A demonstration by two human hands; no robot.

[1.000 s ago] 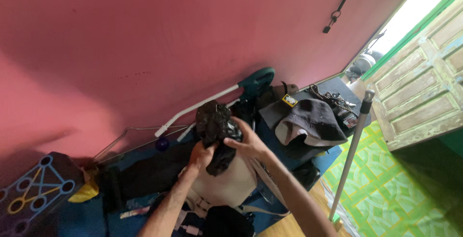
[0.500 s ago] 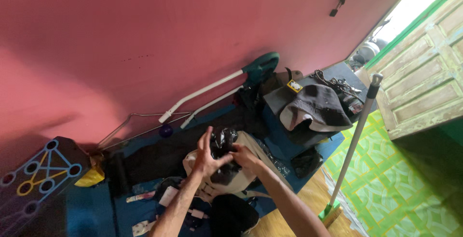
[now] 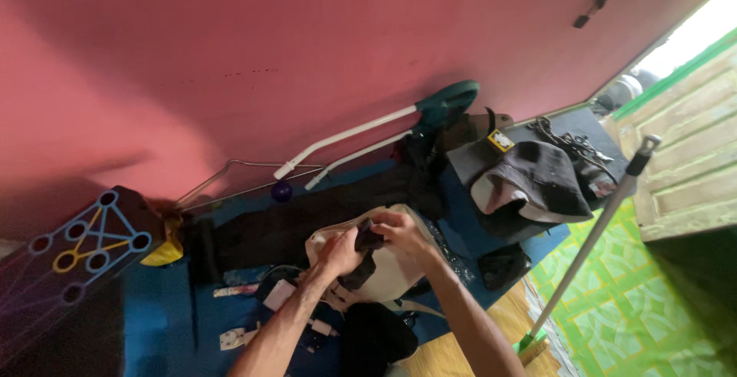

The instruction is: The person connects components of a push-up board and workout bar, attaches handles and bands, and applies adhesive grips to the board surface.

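Holding a small dark cloth (image 3: pixel 362 258) between both hands, you have it pinched from either side: your left hand (image 3: pixel 338 254) closes its grip on the cloth's left edge, and your right hand (image 3: pixel 399 231) closes on its upper right part, fingers curled over the top. The cloth hangs bunched between the two grips, its lower end drooping just below your left hand. Directly beneath the grip lies a cream-coloured bag (image 3: pixel 391 273), and the cloth sits over its open top; whether the cloth touches the bag you cannot tell. All of this rests on a blue mat (image 3: pixel 176 323) spread over the floor. Beyond the grip, toward the pink wall (image 3: pixel 230 54), a long black garment (image 3: pixel 299 219) lies stretched across the mat. Farther out past your right hand stand two white tubes with a teal head (image 3: pixel 449 100), leaning along the wall. To the right of the grip, well apart, a dark cap (image 3: pixel 537 177) sits on a heap of black gear. Nearer you on the right, a metal pole (image 3: pixel 591 243) slants down to a green floor. Left of the grip, well apart, lies a dark board with blue rings (image 3: pixel 84 243), a yellow piece (image 3: pixel 165 252) beside it. Just below your left forearm lie small white gadgets and cables (image 3: pixel 276 296), and a black bundle (image 3: pixel 376 338) lies between your forearms.
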